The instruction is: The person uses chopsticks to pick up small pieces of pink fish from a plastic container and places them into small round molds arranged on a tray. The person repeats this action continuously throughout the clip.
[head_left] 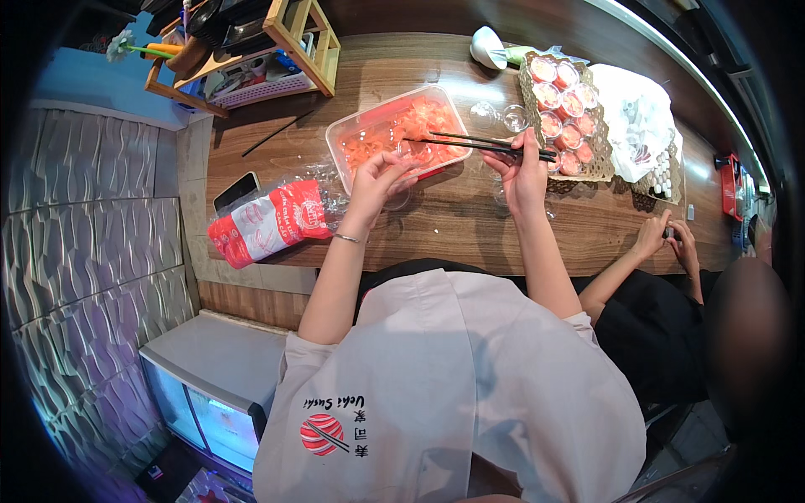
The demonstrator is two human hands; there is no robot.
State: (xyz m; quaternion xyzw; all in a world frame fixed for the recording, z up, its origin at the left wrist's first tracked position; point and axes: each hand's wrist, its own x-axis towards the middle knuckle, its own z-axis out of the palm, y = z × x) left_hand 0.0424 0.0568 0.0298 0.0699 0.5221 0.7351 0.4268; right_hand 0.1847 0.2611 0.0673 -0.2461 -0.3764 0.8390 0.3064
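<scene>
eight or so filled cups (563, 105) sit on tray (597, 168). left hand (379, 180) fingers pinch an empty cup, right hand (521, 163) fingers pinch chopsticks (470, 142) over tub (352, 134) w/ lots of pink ginger (398, 126) left.

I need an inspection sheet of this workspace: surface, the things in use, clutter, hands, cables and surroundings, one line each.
Surface: brown wooden counter, crowded on both sides.
Things in use: clear rectangular plastic tub of pink pickled slices; black chopsticks reaching over it; small clear plastic cup at the left hand.
Clutter: red and white plastic packet; dark phone; woven tray of filled pink cups; white plastic bag; empty clear cups.
Hands: left hand at the small cup; right hand holds the chopsticks.
Cables: nothing seen.
Surroundings: wooden rack at back left; another person's hands at the right; white cabinet below.
</scene>
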